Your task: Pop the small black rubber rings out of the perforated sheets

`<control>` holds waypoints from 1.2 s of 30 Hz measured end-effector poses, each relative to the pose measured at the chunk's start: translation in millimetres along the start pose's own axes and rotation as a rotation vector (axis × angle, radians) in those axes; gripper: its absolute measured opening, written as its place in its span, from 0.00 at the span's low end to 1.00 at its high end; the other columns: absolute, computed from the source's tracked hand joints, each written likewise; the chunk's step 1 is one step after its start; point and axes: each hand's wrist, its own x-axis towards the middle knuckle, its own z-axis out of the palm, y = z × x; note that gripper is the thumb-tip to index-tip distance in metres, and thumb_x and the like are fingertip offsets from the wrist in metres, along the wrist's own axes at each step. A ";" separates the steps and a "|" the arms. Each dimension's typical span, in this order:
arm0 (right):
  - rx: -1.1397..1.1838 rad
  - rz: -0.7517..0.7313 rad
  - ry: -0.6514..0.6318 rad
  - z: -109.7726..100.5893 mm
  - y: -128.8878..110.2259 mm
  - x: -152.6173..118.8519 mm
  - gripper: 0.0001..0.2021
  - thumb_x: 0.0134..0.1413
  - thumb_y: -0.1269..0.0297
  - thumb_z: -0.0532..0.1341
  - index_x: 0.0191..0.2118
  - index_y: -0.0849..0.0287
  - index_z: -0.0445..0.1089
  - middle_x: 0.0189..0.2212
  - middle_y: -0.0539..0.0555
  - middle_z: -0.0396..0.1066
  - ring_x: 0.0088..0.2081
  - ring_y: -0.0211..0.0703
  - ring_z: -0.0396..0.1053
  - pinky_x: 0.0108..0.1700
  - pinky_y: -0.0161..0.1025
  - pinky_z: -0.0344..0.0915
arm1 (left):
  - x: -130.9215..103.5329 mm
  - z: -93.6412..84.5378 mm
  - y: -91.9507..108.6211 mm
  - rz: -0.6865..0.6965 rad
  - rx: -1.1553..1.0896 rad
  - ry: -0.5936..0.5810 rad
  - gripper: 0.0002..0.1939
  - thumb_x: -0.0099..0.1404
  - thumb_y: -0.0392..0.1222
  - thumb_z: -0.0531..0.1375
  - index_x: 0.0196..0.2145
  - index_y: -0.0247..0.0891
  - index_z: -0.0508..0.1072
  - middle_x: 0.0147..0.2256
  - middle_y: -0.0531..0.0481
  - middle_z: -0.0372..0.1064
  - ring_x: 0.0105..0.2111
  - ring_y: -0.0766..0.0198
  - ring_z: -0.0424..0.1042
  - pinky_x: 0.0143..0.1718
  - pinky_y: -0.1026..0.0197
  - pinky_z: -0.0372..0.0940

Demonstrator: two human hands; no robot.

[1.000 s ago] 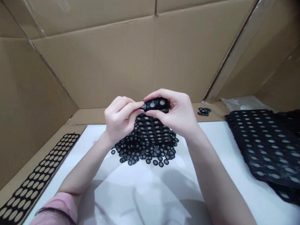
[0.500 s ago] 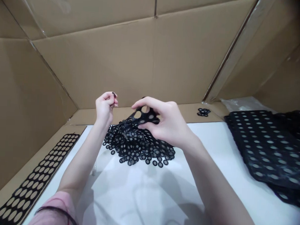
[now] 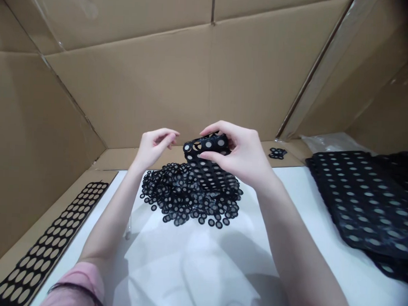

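Note:
My right hand (image 3: pixel 239 150) grips a black rubbery sheet (image 3: pixel 208 169) with rows of round rings, pinching its bent upper edge between thumb and fingers. Some holes along that edge are punched through, with cardboard showing behind. Below it, the sheet hangs down over a heap of loose black rings (image 3: pixel 175 199) with pale centres on the white table. Just left of the sheet's edge is my left hand (image 3: pixel 157 146), fingers partly stretched and thumb apart, with nothing visible in it.
Another black sheet with open holes (image 3: pixel 51 241) lies along the left cardboard edge. Stacked ring sheets (image 3: pixel 367 200) rest at the right, by a clear plastic bag (image 3: pixel 333 141). A small black scrap (image 3: pixel 277 153) lies at the back. Cardboard walls (image 3: pixel 152 87) enclose the white table (image 3: pixel 182 269).
My left hand has moved right toward the sheet, its fingers loosening; the small black piece at its fingertips is no longer visible. My right hand has shifted right, turning the sheet's face into view.

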 end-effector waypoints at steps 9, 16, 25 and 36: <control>0.040 0.002 -0.073 2.5 0.4 -0.8 0.11 0.42 0.69 0.66 0.36 0.58 0.72 0.27 0.48 0.73 0.28 0.38 0.67 0.34 0.36 0.62 | -11.7 22.2 29.5 0.252 -0.055 0.014 0.09 0.61 0.45 0.64 0.31 0.37 0.80 0.27 0.49 0.76 0.26 0.67 0.73 0.31 0.66 0.68; 0.063 -0.011 -0.095 -0.7 -3.8 -1.6 0.13 0.42 0.68 0.67 0.38 0.57 0.73 0.32 0.49 0.74 0.32 0.40 0.69 0.35 0.37 0.63 | 2.8 -0.4 -8.4 -0.042 -0.224 0.189 0.13 0.60 0.49 0.63 0.32 0.35 0.79 0.28 0.46 0.77 0.23 0.69 0.73 0.26 0.68 0.66; 0.039 -0.003 -0.022 0.4 2.2 0.0 0.12 0.43 0.67 0.67 0.38 0.56 0.72 0.32 0.49 0.74 0.33 0.41 0.70 0.36 0.38 0.64 | 0.0 2.4 -3.2 0.028 0.113 0.103 0.14 0.63 0.49 0.60 0.38 0.37 0.79 0.38 0.43 0.77 0.38 0.61 0.75 0.41 0.61 0.68; 0.051 0.009 -0.049 5.0 4.0 1.1 0.10 0.45 0.66 0.67 0.36 0.58 0.73 0.27 0.47 0.72 0.27 0.35 0.65 0.32 0.35 0.61 | -10.0 24.5 27.5 0.364 0.067 -0.080 0.12 0.61 0.43 0.64 0.42 0.39 0.78 0.35 0.48 0.75 0.33 0.66 0.71 0.38 0.64 0.67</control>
